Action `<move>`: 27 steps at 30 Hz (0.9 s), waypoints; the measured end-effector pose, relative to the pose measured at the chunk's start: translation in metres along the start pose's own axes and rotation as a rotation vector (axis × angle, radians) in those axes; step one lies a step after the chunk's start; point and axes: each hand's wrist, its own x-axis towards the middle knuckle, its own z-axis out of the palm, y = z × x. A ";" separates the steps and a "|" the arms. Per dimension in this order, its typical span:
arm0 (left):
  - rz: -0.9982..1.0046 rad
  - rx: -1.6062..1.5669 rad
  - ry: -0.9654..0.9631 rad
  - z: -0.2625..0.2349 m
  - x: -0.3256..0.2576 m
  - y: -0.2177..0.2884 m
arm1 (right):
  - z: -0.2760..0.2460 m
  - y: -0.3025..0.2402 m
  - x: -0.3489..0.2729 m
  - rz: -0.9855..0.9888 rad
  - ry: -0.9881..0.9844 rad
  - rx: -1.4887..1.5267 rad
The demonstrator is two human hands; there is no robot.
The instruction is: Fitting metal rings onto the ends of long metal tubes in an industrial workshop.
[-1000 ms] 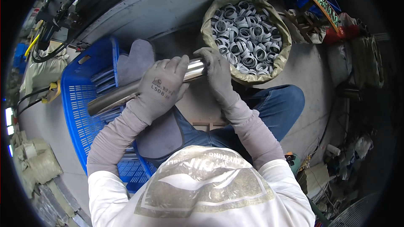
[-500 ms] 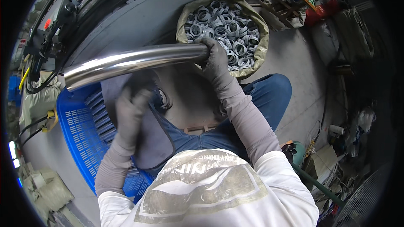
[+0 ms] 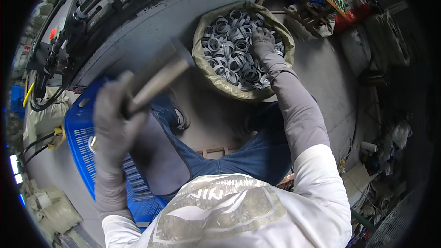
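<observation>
Rings (image 3: 236, 62) fill a sack (image 3: 251, 95); the gloved right grip (image 3: 264, 41) rests among them toward the sack's right side, and whether it is closed on any I cannot tell; the gloved left grip (image 3: 115, 115), blurred, is wrapped around a metal tube (image 3: 158, 81), which slants in the air between a blue basket (image 3: 81, 131) and the sack.

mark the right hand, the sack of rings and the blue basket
Right hand (image 3: 264, 42): head view, back of the hand.
Sack of rings (image 3: 225, 90): head view, near rim.
Blue basket (image 3: 81, 149): head view, slotted left wall.
</observation>
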 end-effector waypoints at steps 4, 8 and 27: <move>-0.040 0.063 -0.124 0.049 -0.022 -0.010 | 0.033 0.026 0.007 -0.066 0.009 -0.022; -0.064 0.094 -0.097 0.054 -0.024 -0.013 | -0.001 0.020 0.006 -0.017 -0.034 0.035; -0.041 -0.079 -0.074 0.041 -0.037 -0.016 | -0.186 -0.117 -0.114 -0.463 -0.326 1.210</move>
